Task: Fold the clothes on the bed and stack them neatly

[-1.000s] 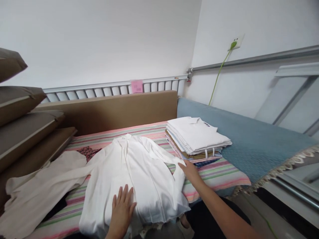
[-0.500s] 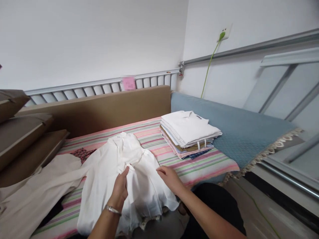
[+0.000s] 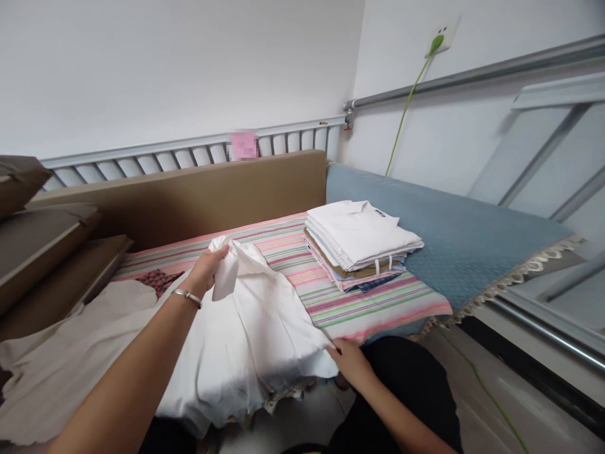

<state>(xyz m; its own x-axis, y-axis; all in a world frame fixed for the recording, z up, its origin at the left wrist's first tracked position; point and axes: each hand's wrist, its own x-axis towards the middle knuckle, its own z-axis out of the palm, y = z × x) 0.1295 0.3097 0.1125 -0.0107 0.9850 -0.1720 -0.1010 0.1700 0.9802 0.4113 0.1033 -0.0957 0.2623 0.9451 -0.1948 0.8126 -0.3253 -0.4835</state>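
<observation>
Head: shirt [image 3: 265,321] partly behind left forearm [image 3: 142,359]

The shirt [image 3: 276,318] was made of thin, smooth cloth; matt cloth was seen in the folded clothes [image 3: 362,233]; the blue cover [image 3: 454,230] was textured with a quilted finish; polished metal was shown by the bracelet [image 3: 188,296].

A: What setting is shown?
B: A home interior, as indicated by a padded brown backrest [image 3: 227,192], striped cloth [image 3: 378,312], lace-edged blue cover [image 3: 449,227] and stacked cushions [image 3: 42,243]
A: Supporting features?
B: Slatted radiator [image 3: 163,159] along the wall [image 3: 189,63], socket [image 3: 449,30] with green plug [image 3: 435,45], and a pile of folded clothes [image 3: 362,234]
</observation>
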